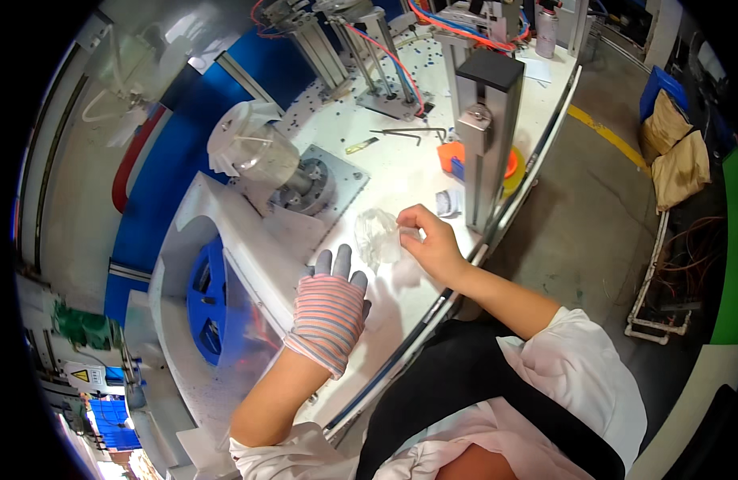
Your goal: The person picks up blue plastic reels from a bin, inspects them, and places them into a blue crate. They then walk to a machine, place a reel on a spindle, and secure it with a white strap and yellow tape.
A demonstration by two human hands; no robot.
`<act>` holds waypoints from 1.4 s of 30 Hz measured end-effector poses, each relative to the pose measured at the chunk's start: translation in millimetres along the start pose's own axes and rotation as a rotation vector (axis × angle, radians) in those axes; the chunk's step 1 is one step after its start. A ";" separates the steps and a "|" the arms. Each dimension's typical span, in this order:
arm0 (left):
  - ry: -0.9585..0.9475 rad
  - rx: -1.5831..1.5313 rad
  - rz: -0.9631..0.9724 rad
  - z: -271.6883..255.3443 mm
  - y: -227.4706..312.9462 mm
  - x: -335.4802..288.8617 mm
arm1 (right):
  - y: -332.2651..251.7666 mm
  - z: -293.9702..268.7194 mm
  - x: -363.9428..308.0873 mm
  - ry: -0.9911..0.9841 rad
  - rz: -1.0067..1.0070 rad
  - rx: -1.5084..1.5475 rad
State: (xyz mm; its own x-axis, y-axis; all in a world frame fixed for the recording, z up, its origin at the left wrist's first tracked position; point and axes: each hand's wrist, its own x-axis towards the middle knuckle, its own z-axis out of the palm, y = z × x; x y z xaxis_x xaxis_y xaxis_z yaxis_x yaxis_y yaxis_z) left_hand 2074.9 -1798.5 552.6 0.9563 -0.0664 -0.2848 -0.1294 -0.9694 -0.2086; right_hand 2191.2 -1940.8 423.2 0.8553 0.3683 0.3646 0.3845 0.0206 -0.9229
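Observation:
My right hand (433, 246), bare, has thumb and fingers pinched together at the edge of a piece of crumpled clear plastic film (377, 236) on the white table. My left hand (330, 308) wears a striped pink and grey glove with grey fingertips. Its fingers are stretched out and apart, just short of the film, and nothing shows in them. Whether its palm touches the table is hidden. Beyond the film, a small clear piece with dark marks (447, 203) lies by the foot of a metal post (489, 136).
A clear-covered fixture (261, 152) stands on a metal plate left of centre. Hex keys (409, 133) lie behind. A white housing with a blue wheel (209, 300) is at left. Small dark pellets are scattered at the back. Orange and yellow items (513, 172) sit beside the post.

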 end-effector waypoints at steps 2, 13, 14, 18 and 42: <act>-0.063 -0.032 -0.004 5.6 20.2 8.0 | 34.0 -11.0 -11.3 0.053 -0.126 -0.359; 0.351 -0.529 -0.045 119.6 65.5 130.9 | 73.4 -58.6 -38.6 -0.270 -0.090 -0.451; 0.350 -0.463 -0.042 128.8 60.4 136.9 | 67.2 -67.1 -42.3 -0.341 -0.114 -0.396; 0.303 -0.336 -0.161 111.2 80.7 149.8 | 61.9 -92.7 -43.0 -0.355 -0.451 -0.539; 1.012 -0.658 -0.625 54.6 80.9 118.5 | 88.3 -219.0 69.7 -0.232 -0.310 -0.618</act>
State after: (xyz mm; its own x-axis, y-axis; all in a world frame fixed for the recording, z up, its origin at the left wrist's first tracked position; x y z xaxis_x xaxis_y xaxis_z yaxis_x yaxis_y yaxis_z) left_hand 2163.5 -1871.8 450.9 0.6175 0.5555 0.5569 0.2692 -0.8145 0.5139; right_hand 2360.8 -2116.9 394.3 0.6059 0.6197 0.4989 0.7817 -0.3473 -0.5181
